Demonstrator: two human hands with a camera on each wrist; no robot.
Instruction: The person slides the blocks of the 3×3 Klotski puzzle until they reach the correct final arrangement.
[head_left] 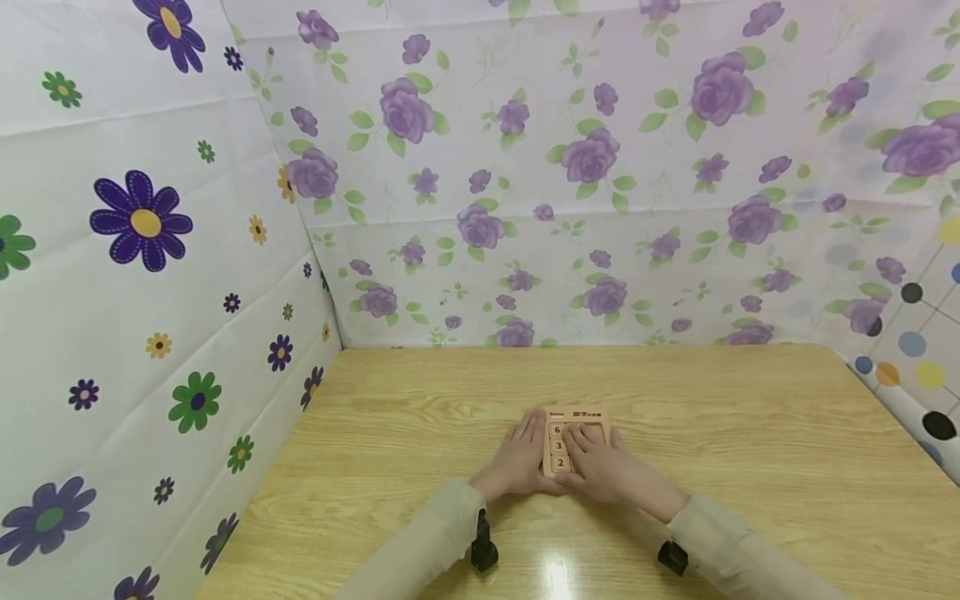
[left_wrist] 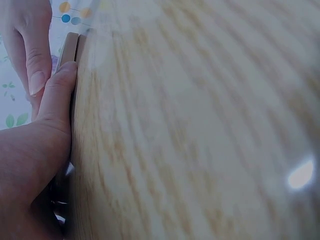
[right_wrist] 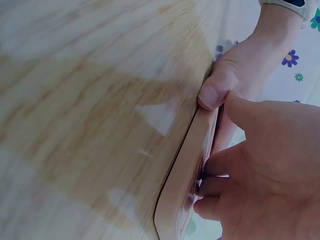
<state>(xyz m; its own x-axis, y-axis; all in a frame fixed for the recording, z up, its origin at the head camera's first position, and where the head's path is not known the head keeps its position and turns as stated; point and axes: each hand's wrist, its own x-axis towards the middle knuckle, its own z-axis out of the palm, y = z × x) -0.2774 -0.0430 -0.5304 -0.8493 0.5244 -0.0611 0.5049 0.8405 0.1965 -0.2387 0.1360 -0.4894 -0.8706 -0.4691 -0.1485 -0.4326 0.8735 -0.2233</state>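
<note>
A light wooden number sliding puzzle (head_left: 562,412) lies flat on the table, with printing along its far edge. Tiles marked 6, 3 and 2 (head_left: 560,462) show down its left column; the right hand hides most of the others. My left hand (head_left: 519,457) holds the board at its near left corner, fingers along the left side and thumb against the near edge. Over the board, my right hand (head_left: 603,468) touches the tiles with its fingertips. In the right wrist view the board's side (right_wrist: 182,185) shows, with the left thumb (right_wrist: 212,92) against it.
The wood-grain table (head_left: 420,400) extends around the puzzle. Flower-printed cloth (head_left: 480,225) hangs behind it and at the left, and dotted cloth (head_left: 911,342) at the right. Dark wrist devices (head_left: 483,546) sit below both sleeves.
</note>
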